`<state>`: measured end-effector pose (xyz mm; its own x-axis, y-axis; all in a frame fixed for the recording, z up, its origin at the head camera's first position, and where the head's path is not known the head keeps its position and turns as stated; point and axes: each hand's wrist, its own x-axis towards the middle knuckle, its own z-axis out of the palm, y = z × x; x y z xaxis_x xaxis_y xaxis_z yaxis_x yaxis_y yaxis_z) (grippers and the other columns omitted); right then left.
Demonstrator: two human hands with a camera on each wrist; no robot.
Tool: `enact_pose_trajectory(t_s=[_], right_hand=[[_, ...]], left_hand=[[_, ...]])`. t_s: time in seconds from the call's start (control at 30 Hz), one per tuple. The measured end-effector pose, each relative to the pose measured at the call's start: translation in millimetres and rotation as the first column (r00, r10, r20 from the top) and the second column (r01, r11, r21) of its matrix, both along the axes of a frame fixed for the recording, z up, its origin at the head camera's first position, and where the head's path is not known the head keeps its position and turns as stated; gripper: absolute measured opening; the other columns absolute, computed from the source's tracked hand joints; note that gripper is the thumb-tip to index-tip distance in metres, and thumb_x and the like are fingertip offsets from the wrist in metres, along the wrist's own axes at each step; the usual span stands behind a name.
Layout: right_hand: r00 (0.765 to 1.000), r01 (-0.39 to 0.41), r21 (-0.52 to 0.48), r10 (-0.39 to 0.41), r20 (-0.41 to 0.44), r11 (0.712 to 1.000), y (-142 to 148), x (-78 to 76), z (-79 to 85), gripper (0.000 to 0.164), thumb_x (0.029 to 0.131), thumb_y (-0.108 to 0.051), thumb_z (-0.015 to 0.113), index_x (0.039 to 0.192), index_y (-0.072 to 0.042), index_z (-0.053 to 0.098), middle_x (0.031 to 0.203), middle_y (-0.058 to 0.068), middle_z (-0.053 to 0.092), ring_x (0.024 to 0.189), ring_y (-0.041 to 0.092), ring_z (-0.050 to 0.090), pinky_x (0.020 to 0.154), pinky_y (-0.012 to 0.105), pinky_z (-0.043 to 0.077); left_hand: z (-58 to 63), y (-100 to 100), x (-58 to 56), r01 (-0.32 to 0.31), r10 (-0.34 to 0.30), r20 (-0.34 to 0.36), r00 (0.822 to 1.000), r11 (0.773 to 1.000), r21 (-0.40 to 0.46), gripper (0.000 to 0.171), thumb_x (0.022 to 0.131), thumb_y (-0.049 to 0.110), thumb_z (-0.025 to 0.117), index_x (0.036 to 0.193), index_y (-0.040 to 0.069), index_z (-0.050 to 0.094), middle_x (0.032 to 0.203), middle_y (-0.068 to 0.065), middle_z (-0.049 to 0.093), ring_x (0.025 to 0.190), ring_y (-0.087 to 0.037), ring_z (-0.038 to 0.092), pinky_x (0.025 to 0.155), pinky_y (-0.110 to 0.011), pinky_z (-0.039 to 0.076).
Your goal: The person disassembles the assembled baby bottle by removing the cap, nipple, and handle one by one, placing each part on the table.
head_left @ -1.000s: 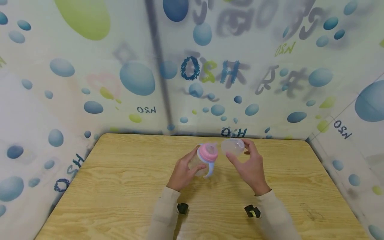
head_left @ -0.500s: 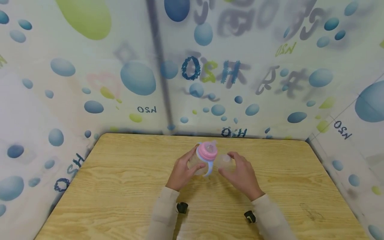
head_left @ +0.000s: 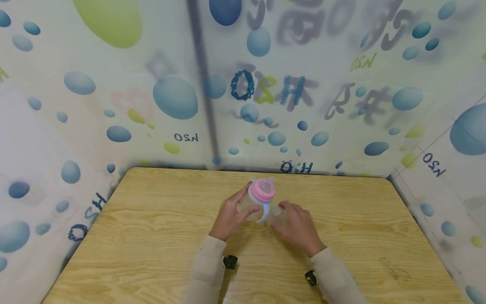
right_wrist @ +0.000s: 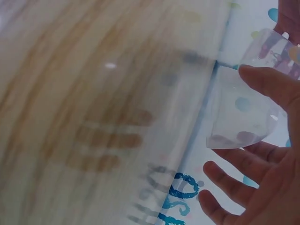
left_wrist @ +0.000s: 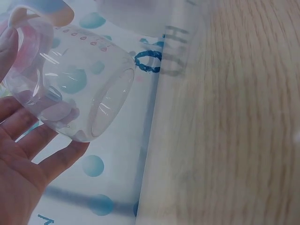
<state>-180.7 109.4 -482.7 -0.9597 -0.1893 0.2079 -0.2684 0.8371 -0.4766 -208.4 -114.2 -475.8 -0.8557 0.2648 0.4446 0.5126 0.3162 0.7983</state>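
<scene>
A clear baby bottle (head_left: pixel 246 209) with a pink collar, a clear teat and pale blue handles is tilted in my left hand (head_left: pixel 230 218). In the left wrist view, fingers and thumb go round the bottle (left_wrist: pixel 86 84), its base towards the table and red marks along its side. My right hand (head_left: pixel 298 226) grips a clear cap (head_left: pixel 278 217) beside the bottle, lower than the pink collar. The right wrist view has the thumb over the cap (right_wrist: pixel 239 112) and fingers under it, its wide rim facing the table.
Both hands are over a wood-grain table (head_left: pixel 159 236). Behind it rises a pale wall (head_left: pixel 322 55) with blue and green drops and lettering, and side walls stand left and right. A dark wrist device (head_left: pixel 230 262) sits at the left sleeve, another (head_left: pixel 311 278) at the right.
My right hand has brought the cap down and to the left, from beside the teat to beside the bottle's body, turning it as it came. The left hand has hardly moved.
</scene>
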Motion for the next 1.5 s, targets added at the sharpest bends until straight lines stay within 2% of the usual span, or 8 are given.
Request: enact_pose_trajectory(t_s=[0.3,0.53,0.7,0.8,0.9,1.03,1.13,1.5], right_hand=[[0.999,-0.05,0.081,0.048,0.021,0.995,-5.5,2.1,-6.0,0.056,0.076,-0.033,0.086,0.119,-0.004,0.064,0.114,0.014,0.068,0.111,0.034,0.061,0.092,0.057,0.047],[0.997,-0.066,0.089,0.069,-0.024,0.994,-5.4,5.5,-6.3,0.056,0.074,-0.031,0.088,0.117,-0.004,0.065,0.111,0.014,0.069,0.109,0.035,0.062,0.089,0.057,0.048],[0.997,-0.075,0.084,0.074,0.014,0.994,-3.0,5.4,-3.0,0.06,0.076,-0.033,0.086,0.123,-0.002,0.063,0.116,0.016,0.068,0.113,0.037,0.06,0.091,0.06,0.047],[0.998,-0.056,0.033,0.055,0.044,0.998,0.3,4.8,6.2,0.062,0.083,-0.031,0.08,0.133,-0.001,0.058,0.127,0.019,0.063,0.121,0.039,0.056,0.098,0.062,0.043],[1.0,-0.014,-0.112,0.016,0.017,0.994,2.1,2.9,18.7,0.055,0.092,-0.025,0.07,0.139,0.0,0.053,0.133,0.018,0.06,0.123,0.038,0.055,0.1,0.061,0.043],[0.997,-0.022,-0.352,-0.007,-0.081,0.936,-1.7,0.1,35.1,0.046,0.1,-0.021,0.061,0.139,0.0,0.052,0.127,0.017,0.063,0.112,0.032,0.061,0.093,0.057,0.049],[0.992,-0.046,-0.442,-0.01,-0.125,0.896,-7.2,0.0,44.2,0.046,0.099,-0.026,0.064,0.137,-0.001,0.055,0.121,0.014,0.065,0.106,0.027,0.063,0.088,0.052,0.05],[0.984,-0.001,-0.401,-0.072,-0.165,0.916,-19.4,1.5,52.8,0.05,0.081,-0.033,0.085,0.118,-0.005,0.068,0.103,0.005,0.068,0.093,0.021,0.063,0.08,0.044,0.051]], left_hand=[[1.3,-0.3,1.1,-0.021,0.021,0.001,1.0,0.999,-0.032,0.071,0.089,0.032,0.075,0.15,0.01,0.046,0.145,-0.006,0.054,0.131,-0.022,0.053,0.104,-0.044,0.046],[1.9,-0.1,0.8,-0.012,0.012,0.003,1.0,1.0,-0.022,0.071,0.089,0.036,0.074,0.15,0.014,0.046,0.145,-0.005,0.054,0.131,-0.02,0.052,0.106,-0.044,0.045],[1.6,1.1,0.9,-0.01,0.01,-0.007,1.0,1.0,-0.021,0.071,0.088,0.033,0.075,0.15,0.014,0.046,0.145,-0.006,0.054,0.132,-0.021,0.052,0.106,-0.044,0.045],[1.3,2.2,0.6,-0.007,0.007,-0.017,1.0,1.0,-0.029,0.072,0.088,0.032,0.075,0.15,0.011,0.046,0.145,-0.006,0.054,0.132,-0.021,0.051,0.107,-0.043,0.044],[1.0,3.5,0.6,-0.004,0.003,-0.036,0.999,0.999,-0.037,0.073,0.087,0.03,0.076,0.149,0.007,0.046,0.145,-0.008,0.053,0.132,-0.022,0.051,0.106,-0.043,0.044],[0.7,4.8,1.1,-0.024,0.022,-0.062,0.998,0.999,-0.041,0.072,0.085,0.029,0.079,0.146,0.005,0.05,0.142,-0.009,0.056,0.128,-0.024,0.055,0.101,-0.043,0.049],[-0.2,5.6,1.2,-0.053,0.048,-0.094,0.994,0.997,-0.056,0.072,0.081,0.029,0.082,0.143,0.005,0.054,0.139,-0.01,0.058,0.124,-0.024,0.058,0.098,-0.042,0.052],[1.9,9.0,3.0,-0.097,0.075,-0.228,0.971,0.992,-0.085,0.076,0.073,0.031,0.088,0.137,0.003,0.06,0.134,-0.014,0.061,0.119,-0.025,0.061,0.095,-0.04,0.053]])
